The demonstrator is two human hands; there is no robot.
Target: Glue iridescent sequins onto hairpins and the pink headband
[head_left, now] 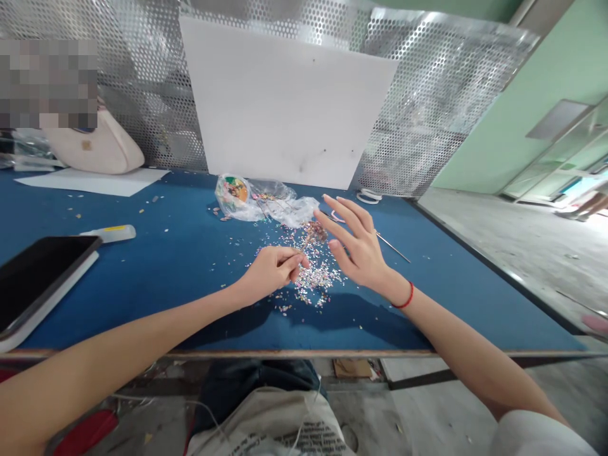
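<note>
My left hand (273, 270) rests at the left edge of a scattered pile of small multicoloured sequins (316, 272), its thumb and fingertips pinched together. Nothing shows between them. My right hand (354, 244) hovers open over the far side of the pile, fingers spread, with a red string bracelet (406, 297) on its wrist. Just beyond the pile lies a crumpled clear plastic bag (259, 199) with a colourful label. A thin metal needle-like tool (392, 247) lies on the blue table top (190, 304), to the right of my right hand.
A black tablet (38, 282) sits on a white pad at the left, near a white tube (111, 234). A white sheet (92, 182), a cream bag (90, 149) and a white tape coil (368, 196) lie further back. A white board (285, 95) and perforated metal panel (434, 95) stand behind.
</note>
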